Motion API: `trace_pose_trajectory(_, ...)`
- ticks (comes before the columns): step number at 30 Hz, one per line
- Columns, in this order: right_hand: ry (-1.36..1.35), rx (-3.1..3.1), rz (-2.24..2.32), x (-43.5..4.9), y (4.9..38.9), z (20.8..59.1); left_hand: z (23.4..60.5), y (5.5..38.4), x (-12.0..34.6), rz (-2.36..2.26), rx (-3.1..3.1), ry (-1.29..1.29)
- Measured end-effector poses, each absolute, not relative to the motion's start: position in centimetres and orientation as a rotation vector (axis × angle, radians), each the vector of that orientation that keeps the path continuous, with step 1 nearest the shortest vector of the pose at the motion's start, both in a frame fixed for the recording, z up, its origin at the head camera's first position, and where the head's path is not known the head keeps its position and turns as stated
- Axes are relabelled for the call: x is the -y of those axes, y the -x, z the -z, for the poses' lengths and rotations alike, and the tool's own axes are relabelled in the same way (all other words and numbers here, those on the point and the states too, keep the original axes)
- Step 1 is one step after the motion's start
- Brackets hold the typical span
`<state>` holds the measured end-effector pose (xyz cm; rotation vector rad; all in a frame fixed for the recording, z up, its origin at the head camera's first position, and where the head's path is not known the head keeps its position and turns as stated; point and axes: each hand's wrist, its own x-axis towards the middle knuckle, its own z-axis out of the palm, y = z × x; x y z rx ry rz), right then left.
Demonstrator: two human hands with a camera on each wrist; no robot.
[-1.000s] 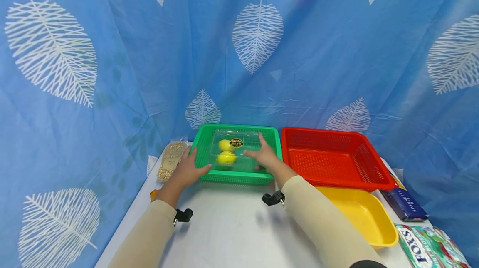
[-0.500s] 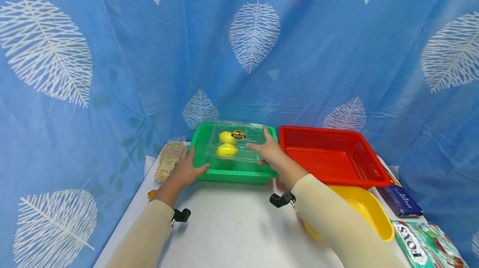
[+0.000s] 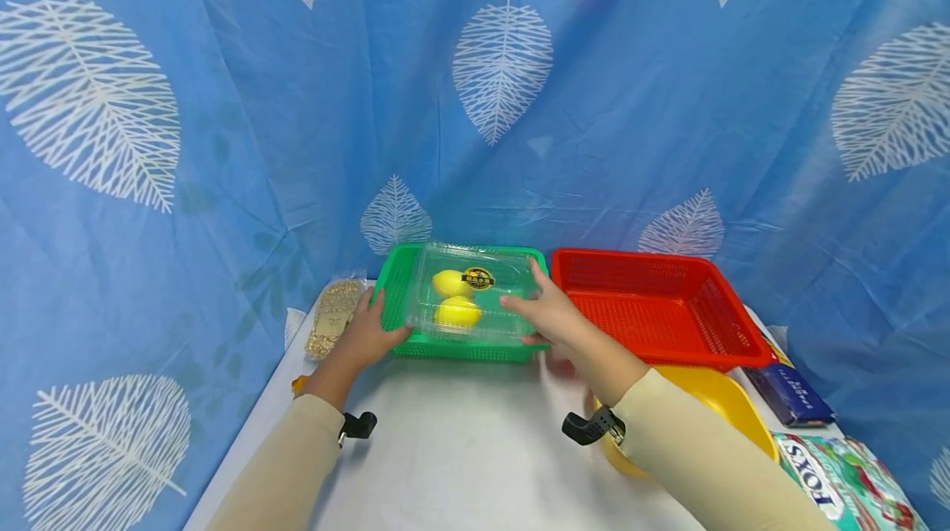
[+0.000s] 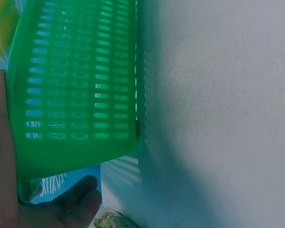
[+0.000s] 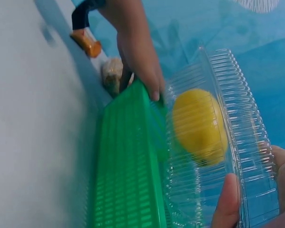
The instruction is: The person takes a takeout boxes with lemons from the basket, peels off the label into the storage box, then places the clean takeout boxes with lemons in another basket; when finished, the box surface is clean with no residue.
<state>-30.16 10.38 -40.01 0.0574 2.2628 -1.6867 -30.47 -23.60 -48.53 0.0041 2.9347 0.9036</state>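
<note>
In the head view my right hand (image 3: 558,318) grips the right end of a clear plastic clamshell box (image 3: 505,269) with a black-and-gold label. Two lemons (image 3: 458,312) show through its lid. The box is raised and slightly tilted over a green plastic basket (image 3: 475,351). The right wrist view shows my thumb (image 5: 227,202) along the edge of the box (image 5: 244,111), a lemon (image 5: 199,123) inside. My left hand (image 3: 364,339) holds the basket's near left corner. In the left wrist view, fingers (image 4: 80,202) show beyond the basket's perforated wall (image 4: 71,95).
A red basket (image 3: 653,321) stands right of the green one, with a yellow bin (image 3: 731,403) in front of it. A spaghetti box (image 3: 790,391) and a FOX'S bag (image 3: 846,477) lie far right. A bag of grains (image 3: 334,317) sits left. A leaf-patterned blue curtain (image 3: 416,102) hangs behind.
My right hand has lifted the clear box of lemons out of the green basket and brought it a little nearer and rightward. My left hand stays at the basket's corner.
</note>
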Motion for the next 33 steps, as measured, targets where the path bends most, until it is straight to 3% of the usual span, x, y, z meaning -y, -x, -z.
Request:
trace_pose_trajectory(23, 0.083, -2.199, 1.712, -15.8, 20.4, 41.7, 47.7, 30.3, 23.5, -0.895, -2.915, -0.030)
trace_pose_trajectory(33, -0.003, -2.179, 1.662, -16.2, 17.8, 43.7, 48.0, 30.5, 23.7, -0.884, -2.915, -0.049)
